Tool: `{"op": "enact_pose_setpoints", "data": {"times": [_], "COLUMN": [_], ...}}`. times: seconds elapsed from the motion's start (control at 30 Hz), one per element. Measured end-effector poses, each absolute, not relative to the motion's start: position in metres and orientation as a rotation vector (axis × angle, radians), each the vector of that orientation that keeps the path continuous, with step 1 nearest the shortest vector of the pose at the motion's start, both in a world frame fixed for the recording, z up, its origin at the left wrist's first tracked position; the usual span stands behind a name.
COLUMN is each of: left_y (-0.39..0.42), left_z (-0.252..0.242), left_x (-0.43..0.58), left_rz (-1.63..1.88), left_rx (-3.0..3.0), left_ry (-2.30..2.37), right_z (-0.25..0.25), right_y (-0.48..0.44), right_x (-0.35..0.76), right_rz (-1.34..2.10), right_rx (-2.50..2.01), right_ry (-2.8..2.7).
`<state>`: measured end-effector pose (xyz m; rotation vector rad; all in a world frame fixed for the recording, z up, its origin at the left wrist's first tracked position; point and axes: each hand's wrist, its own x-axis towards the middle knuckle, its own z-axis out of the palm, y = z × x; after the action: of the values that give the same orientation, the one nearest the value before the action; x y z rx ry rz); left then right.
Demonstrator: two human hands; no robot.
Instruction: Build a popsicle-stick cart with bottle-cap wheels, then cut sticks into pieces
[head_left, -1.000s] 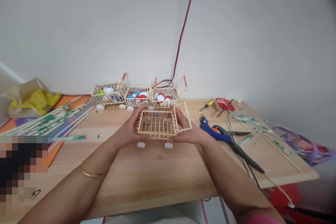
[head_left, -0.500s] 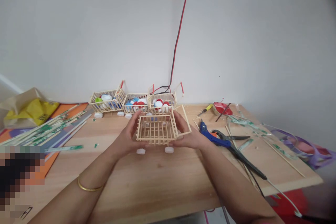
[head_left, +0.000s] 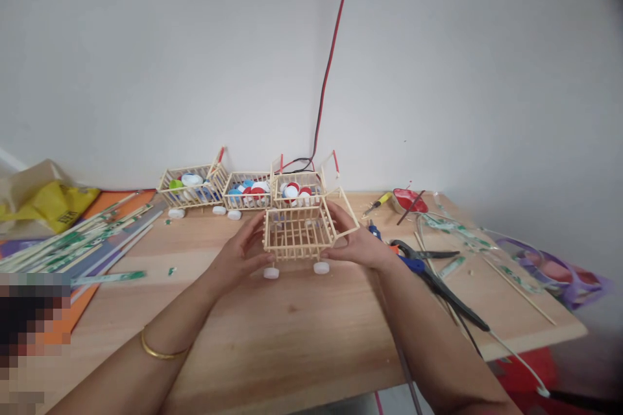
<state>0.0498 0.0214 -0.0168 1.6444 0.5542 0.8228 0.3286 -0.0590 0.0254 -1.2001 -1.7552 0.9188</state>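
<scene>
A small cart made of thin wooden sticks, with white bottle-cap wheels and a stick handle at its right, is between my hands over the table. My left hand holds its left end, thumb low near the front wheel and fingers behind. At the right end, my right hand grips the cart below the handle, its thumb along the lower front edge. The sticks partly hide the fingertips of both hands. The basket of this cart holds nothing.
Along the wall stand a left cart, a middle cart and a right cart, filled with bottle caps. Green-wrapped sticks lie at left. At right are a blue glue gun, dark-handled cutters and a yellow-handled knife.
The held cart has shifted slightly right and turned a little, with both hands around it. The whole view has moved slightly, so the background sits further left.
</scene>
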Motion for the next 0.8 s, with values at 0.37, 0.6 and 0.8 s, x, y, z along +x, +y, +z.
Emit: {"op": "enact_pose_setpoints", "data": {"times": [0.37, 0.6, 0.8], "left_y": [0.023, 0.029, 0.029], "left_z": [-0.010, -0.012, -0.006], "left_x": [0.042, 0.039, 0.036], "left_rz": [0.862, 0.885, 0.838], "left_rx": [1.546, 1.423, 1.392], "left_ry": [0.544, 0.430, 0.430], "right_z": [0.027, 0.025, 0.018], "right_y": [-0.061, -0.062, -0.060], "right_x": [0.329, 0.324, 0.318], "right_rz": [0.933, 0.959, 1.000], "right_rx": [-1.179, -1.163, -1.118], "right_ry": [-1.755, -1.722, -1.688]}}
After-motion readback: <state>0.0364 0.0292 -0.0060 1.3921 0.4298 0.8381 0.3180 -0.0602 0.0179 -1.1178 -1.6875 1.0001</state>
